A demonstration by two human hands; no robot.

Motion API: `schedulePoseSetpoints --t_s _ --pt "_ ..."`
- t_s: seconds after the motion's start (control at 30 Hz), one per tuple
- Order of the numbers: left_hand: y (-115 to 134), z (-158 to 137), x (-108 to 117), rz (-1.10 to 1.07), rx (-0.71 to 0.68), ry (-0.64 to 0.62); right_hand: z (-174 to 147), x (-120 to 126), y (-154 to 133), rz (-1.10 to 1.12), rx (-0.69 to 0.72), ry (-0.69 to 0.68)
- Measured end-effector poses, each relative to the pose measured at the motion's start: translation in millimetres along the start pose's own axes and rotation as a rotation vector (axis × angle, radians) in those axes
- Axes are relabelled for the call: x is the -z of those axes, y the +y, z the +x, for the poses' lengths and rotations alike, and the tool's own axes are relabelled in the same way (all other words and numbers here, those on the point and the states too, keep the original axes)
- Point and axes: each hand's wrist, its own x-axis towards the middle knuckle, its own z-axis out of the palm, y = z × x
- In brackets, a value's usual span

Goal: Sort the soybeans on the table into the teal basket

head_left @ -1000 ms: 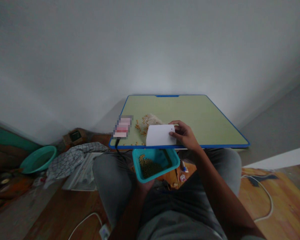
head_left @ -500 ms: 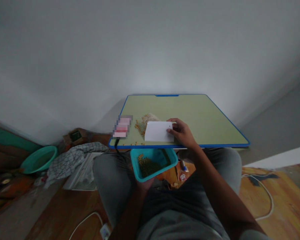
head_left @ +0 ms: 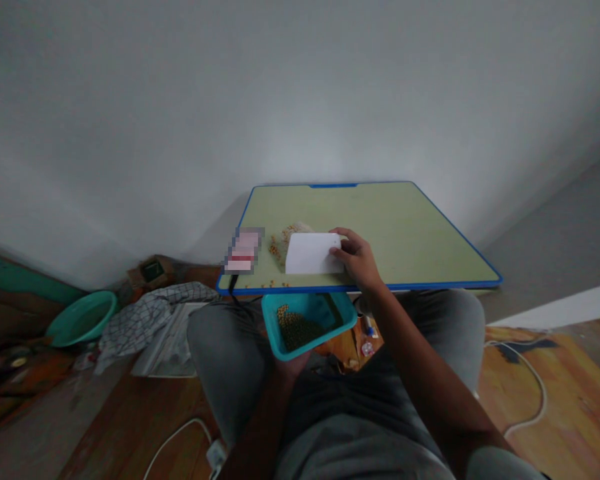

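Observation:
My right hand [head_left: 357, 255] pinches a white card [head_left: 310, 254] by its right end, thumb in front and fingers behind. The card stands tilted over the table, in front of a pile of pale grains [head_left: 300, 228]. Orange-yellow beans [head_left: 273, 248] lie at the pile's left side, and a few more are scattered near the front edge. Below that edge, my left hand [head_left: 293, 363] holds a turquoise plastic basket [head_left: 353, 319] from underneath; its fingers are mostly hidden. Inside are small dark green beans [head_left: 303, 330] with yellowish beans [head_left: 282, 313] at the left.
The low table [head_left: 405, 233] has a blue rim and stands against the wall. A blurred pink item [head_left: 243, 252] with a dark strap lies at its left. On the floor are a round turquoise basin [head_left: 83, 320], a checked cloth [head_left: 150, 310] and white cables [head_left: 540, 393].
The card and my right hand have shifted slightly left and up in view. My left hand still holds the basket below the table edge, almost unmoved.

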Motion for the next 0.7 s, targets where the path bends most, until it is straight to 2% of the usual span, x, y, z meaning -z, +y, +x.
schedulePoseSetpoints --t_s 0.2,0.7 --pt "-0.7 0.8 1.0 -0.024 0.003 0.0 -8.6 8.7 -5.7 0.08 -0.013 -0.008" --pt "-2.0 3.9 12.0 -0.066 0.008 -0.054 -10.4 5.0 -6.2 0.079 0.055 0.01"
